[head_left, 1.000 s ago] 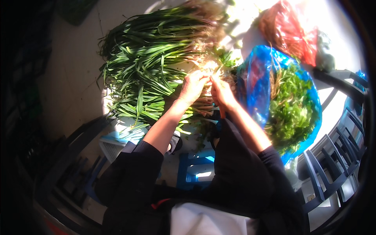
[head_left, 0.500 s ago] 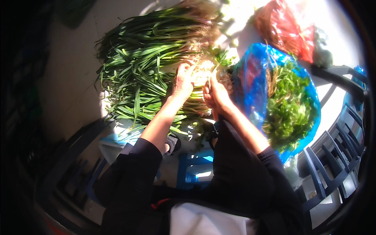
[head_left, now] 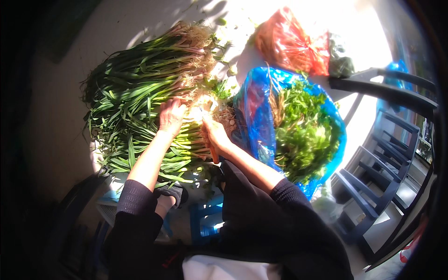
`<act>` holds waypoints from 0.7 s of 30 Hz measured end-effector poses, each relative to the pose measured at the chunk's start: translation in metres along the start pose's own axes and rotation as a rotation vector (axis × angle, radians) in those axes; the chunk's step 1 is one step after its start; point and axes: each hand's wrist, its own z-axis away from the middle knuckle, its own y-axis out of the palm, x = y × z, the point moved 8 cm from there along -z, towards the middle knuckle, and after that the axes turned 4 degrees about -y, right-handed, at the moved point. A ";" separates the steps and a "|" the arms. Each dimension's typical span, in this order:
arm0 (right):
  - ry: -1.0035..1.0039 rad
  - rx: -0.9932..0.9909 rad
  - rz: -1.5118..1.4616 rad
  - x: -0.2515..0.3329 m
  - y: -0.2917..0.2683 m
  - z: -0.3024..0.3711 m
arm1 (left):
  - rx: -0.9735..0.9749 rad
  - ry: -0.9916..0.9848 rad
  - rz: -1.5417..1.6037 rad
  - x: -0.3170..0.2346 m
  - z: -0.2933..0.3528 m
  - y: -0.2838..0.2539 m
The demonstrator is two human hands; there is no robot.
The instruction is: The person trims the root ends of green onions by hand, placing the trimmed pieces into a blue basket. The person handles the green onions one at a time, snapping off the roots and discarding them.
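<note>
A large heap of green garlic (head_left: pixel 126 88), with long flat leaves, pinkish stems and stringy roots, lies in front of me. Its leaves point left and its roots right. My left hand (head_left: pixel 171 116) has its fingers curled round stems near the lower part of the heap. Just right of it, my right hand (head_left: pixel 216 133) is closed on what looks like a small knife, whose orange handle (head_left: pixel 214 155) shows below the fist. Strong sunlight bleaches the spot between both hands, so the blade and the stem ends there are hard to make out.
Right of my hands stands a blue plastic bag (head_left: pixel 343 130) opened round leafy green herbs (head_left: pixel 305 135). Behind it sit a tied red bag (head_left: pixel 289 44) and a dark green bag (head_left: pixel 340 58). Dark chairs (head_left: pixel 373 186) line the right; a blue stool (head_left: pixel 198 219) is below me.
The view has swung, so the heap, bags and hands all appear further left and slightly lower. Both hands stay close together at the root side of the heap, still gripping.
</note>
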 end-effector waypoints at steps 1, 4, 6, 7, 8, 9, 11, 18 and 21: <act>-0.002 0.034 0.010 0.000 0.003 0.002 | 0.017 0.004 -0.052 0.002 0.002 0.007; -0.100 0.014 0.022 0.004 -0.005 0.000 | -0.077 0.038 0.075 -0.018 -0.011 -0.012; -0.137 0.012 0.092 0.009 -0.002 0.000 | -0.028 -0.102 0.298 -0.019 -0.011 -0.037; -0.164 0.018 0.136 0.005 -0.006 -0.006 | -0.005 -0.178 0.450 -0.021 -0.012 -0.044; -0.144 0.068 0.097 0.002 0.000 -0.009 | -0.025 -0.205 0.497 -0.021 -0.007 -0.052; -0.123 0.117 0.057 0.001 0.003 -0.011 | -0.046 -0.231 0.546 -0.022 -0.004 -0.056; -0.148 0.206 0.032 0.005 0.019 -0.010 | 0.021 -0.409 0.787 -0.013 0.011 -0.045; -0.190 0.326 0.115 0.014 0.028 -0.011 | 0.098 -0.507 1.096 -0.018 0.030 -0.038; -0.153 0.323 0.094 0.014 0.027 -0.009 | 0.096 -0.504 1.068 -0.023 0.024 -0.046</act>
